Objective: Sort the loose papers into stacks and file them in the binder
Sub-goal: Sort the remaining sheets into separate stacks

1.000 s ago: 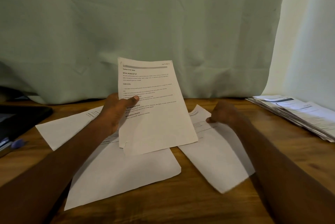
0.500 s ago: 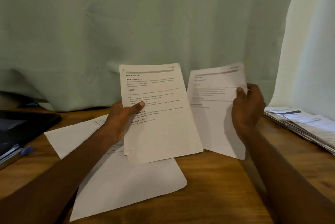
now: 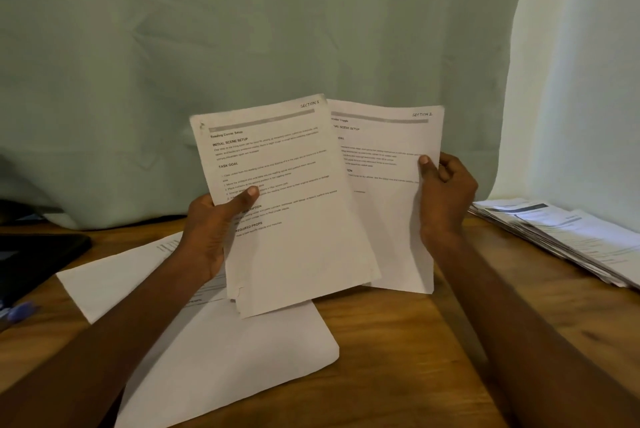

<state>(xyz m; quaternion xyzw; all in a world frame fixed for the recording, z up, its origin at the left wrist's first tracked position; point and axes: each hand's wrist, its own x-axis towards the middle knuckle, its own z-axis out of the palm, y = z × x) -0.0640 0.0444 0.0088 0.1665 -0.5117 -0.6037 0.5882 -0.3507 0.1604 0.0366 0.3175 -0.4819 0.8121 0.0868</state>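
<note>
Left hand (image 3: 211, 230) pinches Section 1 sheet (image 3: 287, 206), right hand (image 3: 446, 199) pinches Section 2 sheet (image 3: 391, 192), both raised over bench (image 3: 398, 341); paper light, floppy, tear-prone, likely best held at side edges

Section 1 sheet (image 3: 298, 206): printed, upright, frame centre, overlapping Section 2 sheet (image 3: 391, 192) just right. Two sheets (image 3: 225, 358) flat at lower centre. Paper stack (image 3: 561, 237) at right edge.

The left sheet (image 3: 294, 206) reads "SECTION 1", "TASK GOAL"; the right sheet (image 3: 391, 185) "SECTION 2".
</note>
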